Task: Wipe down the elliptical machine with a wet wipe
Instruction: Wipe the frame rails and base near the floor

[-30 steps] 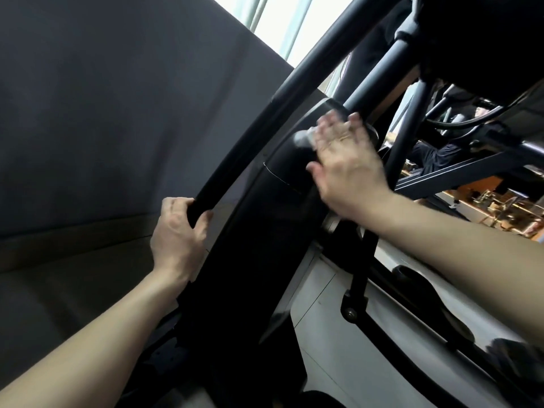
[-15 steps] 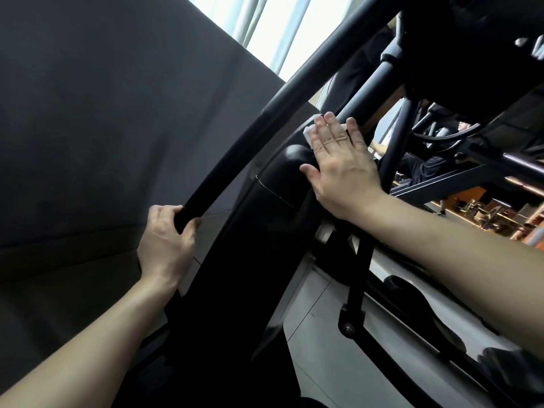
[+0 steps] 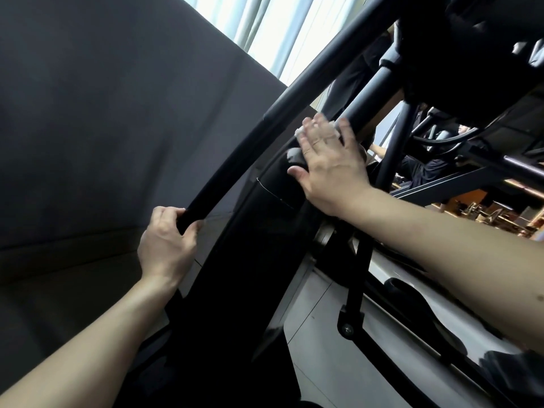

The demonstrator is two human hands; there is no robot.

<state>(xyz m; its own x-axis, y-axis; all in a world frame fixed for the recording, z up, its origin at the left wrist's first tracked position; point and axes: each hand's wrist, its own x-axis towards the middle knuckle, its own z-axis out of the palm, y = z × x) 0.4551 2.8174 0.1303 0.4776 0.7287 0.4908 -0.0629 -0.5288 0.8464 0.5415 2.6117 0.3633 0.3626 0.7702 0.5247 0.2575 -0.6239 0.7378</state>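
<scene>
The black elliptical machine fills the middle of the head view, its glossy curved housing (image 3: 250, 260) rising from the floor. My right hand (image 3: 329, 163) lies flat with straight fingers on the top of that housing and presses a white wet wipe (image 3: 300, 131) against it; only the wipe's edges show past my fingers. My left hand (image 3: 164, 245) grips the lower end of a long black handlebar (image 3: 235, 160) that slants up to the right.
A dark grey partition (image 3: 117, 113) stands close on the left. Bright curtains (image 3: 273, 28) hang behind it. Black frame tubes and a console (image 3: 471, 54) crowd the upper right. A pedal arm (image 3: 412, 295) crosses pale floor tiles (image 3: 323, 348) at the lower right.
My right hand has slid the wipe upward along the top of the housing. My left hand has kept its grip on the handlebar.
</scene>
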